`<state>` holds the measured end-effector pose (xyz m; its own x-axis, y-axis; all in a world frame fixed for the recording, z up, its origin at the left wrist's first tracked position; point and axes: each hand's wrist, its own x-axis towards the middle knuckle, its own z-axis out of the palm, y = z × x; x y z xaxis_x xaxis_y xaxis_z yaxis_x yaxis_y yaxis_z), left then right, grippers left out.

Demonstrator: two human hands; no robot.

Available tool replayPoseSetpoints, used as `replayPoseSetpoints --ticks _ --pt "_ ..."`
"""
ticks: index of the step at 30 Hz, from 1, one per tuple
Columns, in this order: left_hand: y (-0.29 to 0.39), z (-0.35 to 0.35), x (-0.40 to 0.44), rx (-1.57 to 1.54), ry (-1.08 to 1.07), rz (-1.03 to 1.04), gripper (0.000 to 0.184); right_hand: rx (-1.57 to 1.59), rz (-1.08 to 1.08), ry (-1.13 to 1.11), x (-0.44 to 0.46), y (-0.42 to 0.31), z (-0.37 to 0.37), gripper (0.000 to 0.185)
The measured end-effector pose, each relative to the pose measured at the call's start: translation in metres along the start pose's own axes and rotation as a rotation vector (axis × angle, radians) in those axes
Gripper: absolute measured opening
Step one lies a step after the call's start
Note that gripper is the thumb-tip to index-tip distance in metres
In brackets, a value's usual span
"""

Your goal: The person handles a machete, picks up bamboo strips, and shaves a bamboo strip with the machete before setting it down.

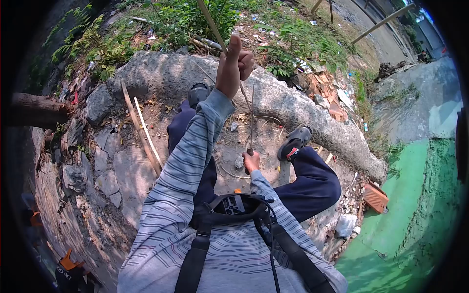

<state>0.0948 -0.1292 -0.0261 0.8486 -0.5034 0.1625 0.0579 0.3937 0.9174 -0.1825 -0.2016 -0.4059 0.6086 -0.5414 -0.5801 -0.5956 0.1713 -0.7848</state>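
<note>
My left hand (233, 69), at the end of the outstretched arm, is closed around a thin bamboo stick (212, 24). The stick runs from the top edge of the view, through the fist, and down towards the blade below. My right hand (252, 161), close to my body, is wrapped around the dark handle of a knife (252, 122). Its long narrow blade points away from me and lies beside the lower end of the stick. Whether blade and stick touch, I cannot tell.
A rough concrete kerb (161, 71) curves past my feet. Two loose wooden strips (140, 127) lie on the left. Weeds (303, 41) and litter grow and lie beyond the kerb. An orange brick (375, 197) sits near the green-painted surface (405, 180) on the right.
</note>
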Motion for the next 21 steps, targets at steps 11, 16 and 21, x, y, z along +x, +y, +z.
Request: replayPoseSetpoints --ticks 11,16,21 --pt "-0.003 -0.012 -0.005 -0.065 0.011 -0.030 0.078 -0.093 0.175 0.068 0.014 0.035 -0.002 0.023" --pt "-0.006 -0.013 -0.005 -0.045 0.009 -0.016 0.078 -0.017 0.079 -0.008 0.011 0.022 -0.005 0.018" --pt "-0.006 -0.016 -0.006 -0.045 -0.013 -0.036 0.074 0.031 0.461 -0.078 0.002 0.026 -0.018 0.011"
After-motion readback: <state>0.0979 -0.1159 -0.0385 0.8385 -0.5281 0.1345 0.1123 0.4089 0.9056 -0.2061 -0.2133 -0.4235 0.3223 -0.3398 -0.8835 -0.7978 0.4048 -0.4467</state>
